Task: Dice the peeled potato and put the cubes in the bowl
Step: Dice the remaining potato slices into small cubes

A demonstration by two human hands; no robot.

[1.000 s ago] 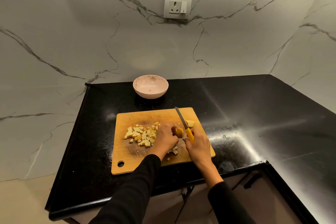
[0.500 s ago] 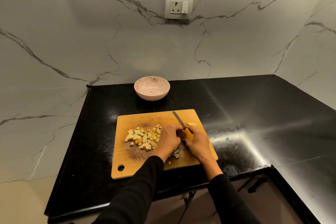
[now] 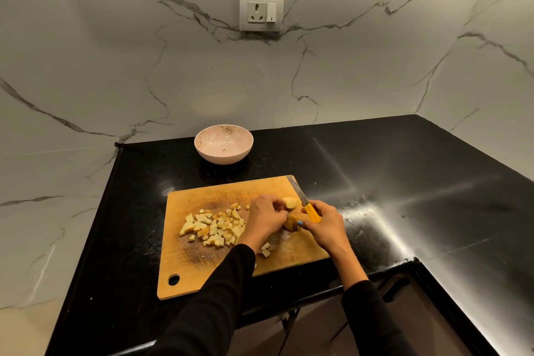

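Fingers (image 3: 277,206) of the left hand (image 3: 264,218) were curled down over a potato piece (image 3: 290,223), pinning it to the board, while the right hand (image 3: 323,224) was wrapped round the yellow handle of the knife (image 3: 310,211), its blade pointing away toward twelve o'clock along the board's right side. The black counter (image 3: 404,182) carried the wooden cutting board (image 3: 219,277); the pink bowl (image 3: 223,144) stood at twelve o'clock from the board, well apart from it, with no cubes inside that I could see. A heap of diced cubes (image 3: 213,228) lay at nine o'clock from the left hand, a couple of stray ones (image 3: 265,249) at six o'clock by the wrist, and a second uncut chunk (image 3: 289,202) just past the fingertips at one o'clock. The main risk, as I judged it, lay in how close the two hands were: the holding fingertips sat just beside the blade's path, and a small, wet piece could roll or slip under a cut and bring the edge onto a finger. The strays near the front edge could be swept off by the sleeve. Both forearms came in from six o'clock, wrists bent down, the left hand knuckles-up and the right hand turned slightly inward over the handle.
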